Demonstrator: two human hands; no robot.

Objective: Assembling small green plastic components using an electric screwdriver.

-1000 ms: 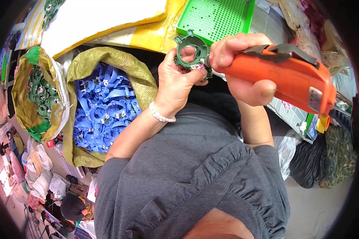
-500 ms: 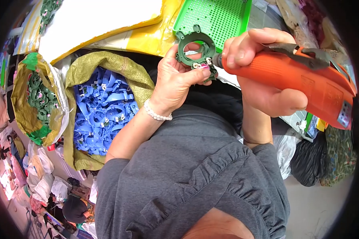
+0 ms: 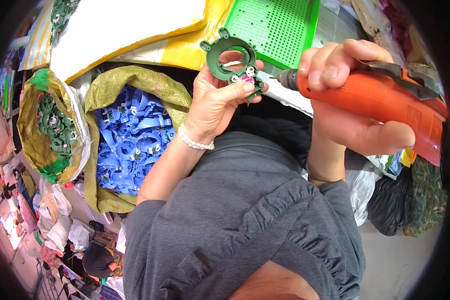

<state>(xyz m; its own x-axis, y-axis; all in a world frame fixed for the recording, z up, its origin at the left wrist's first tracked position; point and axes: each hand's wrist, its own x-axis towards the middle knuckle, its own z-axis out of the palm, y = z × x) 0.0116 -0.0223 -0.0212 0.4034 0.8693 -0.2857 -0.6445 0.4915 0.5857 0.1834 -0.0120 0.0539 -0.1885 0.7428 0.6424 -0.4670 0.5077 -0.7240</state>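
Between thumb and fingers, my left hand (image 3: pixel 212 102) grips a dark green plastic ring-shaped part (image 3: pixel 216 56). Small white pieces and a pink piece sit at the part's lower end, close to my thumb. My right hand (image 3: pixel 342 95) is wrapped round an orange electric screwdriver (image 3: pixel 380 97) with a black lever along its top. The screwdriver's dark tip (image 3: pixel 287 80) points left at the green part, with a gap between them. Whether a bit sticks out of the tip is hard to make out.
An olive woven sack (image 3: pixel 120 75) of blue plastic parts (image 3: pixel 132 135) stands at the left. Beyond it is another sack (image 3: pixel 27 115) with green parts (image 3: pixel 55 122). A green perforated tray (image 3: pixel 272 30) and a white-and-yellow sack (image 3: pixel 150 60) lie ahead. Black bags (image 3: pixel 390 202) rest at right.
The screwdriver has drawn back to the right, away from the green part. My left hand has shifted the part slightly left and up.
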